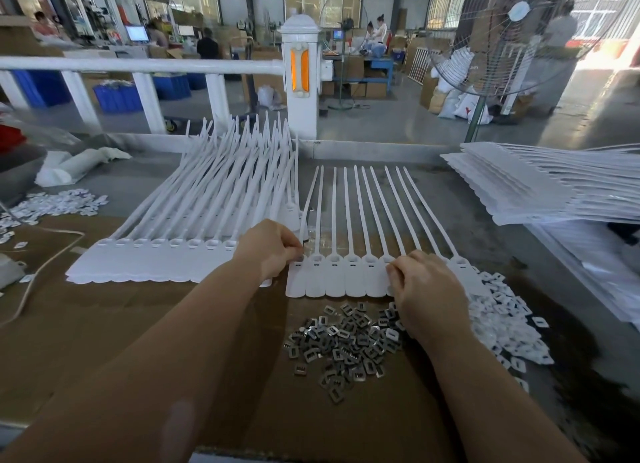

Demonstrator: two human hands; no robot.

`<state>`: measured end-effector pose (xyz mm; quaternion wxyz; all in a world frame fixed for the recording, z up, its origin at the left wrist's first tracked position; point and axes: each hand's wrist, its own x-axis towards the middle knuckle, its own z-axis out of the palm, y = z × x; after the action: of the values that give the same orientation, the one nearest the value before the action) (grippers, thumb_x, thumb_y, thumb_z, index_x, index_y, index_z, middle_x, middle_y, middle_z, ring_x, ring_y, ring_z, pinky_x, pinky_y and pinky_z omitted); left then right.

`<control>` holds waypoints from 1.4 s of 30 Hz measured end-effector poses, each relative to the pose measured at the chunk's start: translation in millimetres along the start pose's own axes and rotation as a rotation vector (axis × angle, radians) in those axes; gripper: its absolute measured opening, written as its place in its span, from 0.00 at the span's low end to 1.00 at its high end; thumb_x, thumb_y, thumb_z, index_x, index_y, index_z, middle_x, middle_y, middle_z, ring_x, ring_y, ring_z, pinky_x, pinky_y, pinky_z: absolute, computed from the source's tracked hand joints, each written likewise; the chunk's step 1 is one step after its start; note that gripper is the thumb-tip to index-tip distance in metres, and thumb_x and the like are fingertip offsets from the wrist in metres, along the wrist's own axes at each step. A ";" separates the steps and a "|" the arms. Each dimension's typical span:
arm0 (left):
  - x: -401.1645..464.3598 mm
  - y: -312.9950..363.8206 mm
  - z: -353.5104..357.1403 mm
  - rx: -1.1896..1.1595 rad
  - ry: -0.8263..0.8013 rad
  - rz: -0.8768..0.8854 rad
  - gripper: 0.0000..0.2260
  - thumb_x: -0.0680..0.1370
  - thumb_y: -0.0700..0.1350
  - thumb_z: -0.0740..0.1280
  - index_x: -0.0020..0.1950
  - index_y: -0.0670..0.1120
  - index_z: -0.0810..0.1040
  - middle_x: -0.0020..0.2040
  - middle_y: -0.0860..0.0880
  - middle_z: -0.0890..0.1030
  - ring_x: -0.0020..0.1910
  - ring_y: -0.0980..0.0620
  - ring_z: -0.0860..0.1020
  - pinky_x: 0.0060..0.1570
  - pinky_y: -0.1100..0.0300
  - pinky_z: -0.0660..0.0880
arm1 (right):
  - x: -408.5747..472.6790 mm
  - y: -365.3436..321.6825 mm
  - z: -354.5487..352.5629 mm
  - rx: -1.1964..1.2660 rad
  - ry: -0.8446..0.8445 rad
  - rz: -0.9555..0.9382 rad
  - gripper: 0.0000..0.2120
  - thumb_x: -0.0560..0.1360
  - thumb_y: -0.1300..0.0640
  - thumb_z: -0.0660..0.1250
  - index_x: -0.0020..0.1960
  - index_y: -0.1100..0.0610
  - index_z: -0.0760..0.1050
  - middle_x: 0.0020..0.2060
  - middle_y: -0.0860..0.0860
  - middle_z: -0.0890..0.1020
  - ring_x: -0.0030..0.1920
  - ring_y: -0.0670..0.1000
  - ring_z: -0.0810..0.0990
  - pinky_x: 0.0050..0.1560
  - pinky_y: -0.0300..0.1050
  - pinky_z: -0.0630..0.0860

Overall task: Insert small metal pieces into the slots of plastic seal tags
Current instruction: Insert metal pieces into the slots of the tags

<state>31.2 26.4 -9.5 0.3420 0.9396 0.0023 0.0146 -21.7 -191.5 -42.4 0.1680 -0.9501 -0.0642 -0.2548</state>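
A strip of joined white seal tags [346,279] lies flat on the cardboard, its long tails pointing away from me. My left hand [272,247] has curled fingertips at the slot of the leftmost tag, and whether it pinches a metal piece is hidden. My right hand [424,289] rests with bent fingers on the tag heads toward the strip's right end, covering two or three of them. A loose heap of small grey metal pieces [346,341] lies just in front of the strip, beside my right wrist.
A stack of tag strips [180,251] lies at the left, tails fanned upward. More stacked strips [540,185] sit at the right. White plastic caps [502,320] are piled right of the metal heap, others [59,202] at far left. A white railing [145,67] borders the bench.
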 end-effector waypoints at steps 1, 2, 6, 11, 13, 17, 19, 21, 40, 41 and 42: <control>-0.4 -0.5 0.6 0.000 0.009 0.003 0.03 0.74 0.43 0.70 0.45 0.47 0.84 0.39 0.50 0.81 0.37 0.51 0.78 0.39 0.60 0.76 | -0.4 0.1 -0.3 0.000 0.002 -0.002 0.11 0.78 0.58 0.61 0.44 0.60 0.79 0.39 0.53 0.80 0.43 0.53 0.75 0.46 0.45 0.70; -0.7 -0.6 1.3 -0.006 0.018 0.004 0.03 0.74 0.42 0.70 0.45 0.47 0.84 0.39 0.49 0.81 0.36 0.51 0.78 0.39 0.60 0.76 | -0.7 0.3 -0.5 -0.002 0.005 -0.004 0.11 0.78 0.58 0.61 0.44 0.60 0.79 0.39 0.53 0.80 0.43 0.53 0.75 0.46 0.45 0.70; -4.2 -2.8 2.7 -0.036 0.056 0.003 0.02 0.74 0.42 0.71 0.41 0.48 0.82 0.40 0.47 0.83 0.39 0.46 0.80 0.40 0.55 0.80 | -1.0 0.0 -0.5 0.007 0.013 -0.007 0.11 0.78 0.58 0.61 0.44 0.61 0.79 0.39 0.54 0.80 0.43 0.54 0.75 0.46 0.46 0.71; -5.7 -3.5 4.2 -0.101 0.068 -0.010 0.04 0.73 0.41 0.72 0.39 0.48 0.81 0.37 0.51 0.80 0.41 0.46 0.80 0.38 0.56 0.80 | -0.5 -2.7 0.0 0.005 0.071 -0.063 0.09 0.76 0.61 0.64 0.39 0.62 0.78 0.36 0.55 0.80 0.39 0.56 0.77 0.42 0.50 0.74; -5.9 -5.1 4.5 -0.138 0.068 -0.022 0.03 0.74 0.40 0.70 0.41 0.47 0.81 0.37 0.51 0.80 0.40 0.45 0.80 0.37 0.55 0.80 | -1.2 -3.0 -0.5 0.014 0.129 -0.084 0.08 0.75 0.63 0.65 0.38 0.62 0.78 0.34 0.55 0.79 0.37 0.56 0.77 0.39 0.50 0.74; -8.0 -9.1 7.1 -0.186 0.114 -0.026 0.02 0.76 0.41 0.69 0.46 0.46 0.81 0.37 0.51 0.80 0.38 0.49 0.80 0.35 0.59 0.79 | -2.1 -3.4 -1.3 0.022 0.216 -0.100 0.09 0.75 0.61 0.64 0.38 0.61 0.78 0.34 0.54 0.79 0.36 0.55 0.77 0.39 0.50 0.74; -9.5 -11.0 8.3 -0.177 0.134 -0.018 0.02 0.76 0.42 0.69 0.46 0.47 0.81 0.36 0.53 0.80 0.33 0.54 0.79 0.30 0.63 0.75 | -2.3 -2.8 -1.2 0.035 0.224 -0.103 0.09 0.76 0.61 0.64 0.39 0.62 0.78 0.34 0.54 0.80 0.36 0.55 0.77 0.40 0.51 0.75; -11.3 -11.9 8.4 -0.145 0.145 -0.009 0.02 0.76 0.43 0.69 0.46 0.48 0.81 0.35 0.56 0.79 0.29 0.55 0.78 0.30 0.64 0.73 | -1.9 -1.8 -1.1 0.052 0.227 -0.100 0.09 0.76 0.61 0.63 0.39 0.62 0.78 0.34 0.54 0.80 0.36 0.55 0.77 0.39 0.51 0.75; -24.5 -18.6 23.7 0.118 0.277 0.286 0.07 0.77 0.41 0.66 0.51 0.45 0.84 0.47 0.53 0.77 0.44 0.56 0.73 0.42 0.70 0.63 | -2.0 -1.3 0.6 0.067 0.171 -0.082 0.07 0.74 0.63 0.67 0.37 0.61 0.77 0.32 0.54 0.80 0.34 0.55 0.77 0.38 0.46 0.72; -24.9 -18.6 23.8 0.113 0.284 0.299 0.07 0.77 0.41 0.66 0.50 0.45 0.84 0.47 0.53 0.77 0.44 0.57 0.73 0.41 0.70 0.63 | -2.4 -1.0 0.9 0.061 0.159 -0.084 0.07 0.74 0.63 0.67 0.38 0.61 0.77 0.32 0.54 0.80 0.34 0.55 0.77 0.38 0.46 0.72; -25.2 -18.7 23.9 0.106 0.290 0.309 0.07 0.77 0.41 0.67 0.50 0.45 0.84 0.46 0.54 0.77 0.43 0.58 0.72 0.41 0.71 0.63 | -2.6 -0.7 1.1 0.055 0.142 -0.083 0.07 0.75 0.62 0.66 0.38 0.62 0.77 0.33 0.54 0.80 0.35 0.55 0.77 0.38 0.47 0.72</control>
<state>6.8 25.1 -40.4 0.2818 0.9335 -0.0920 0.2015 -23.5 -190.6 -44.4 0.1873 -0.9212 -0.0982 -0.3265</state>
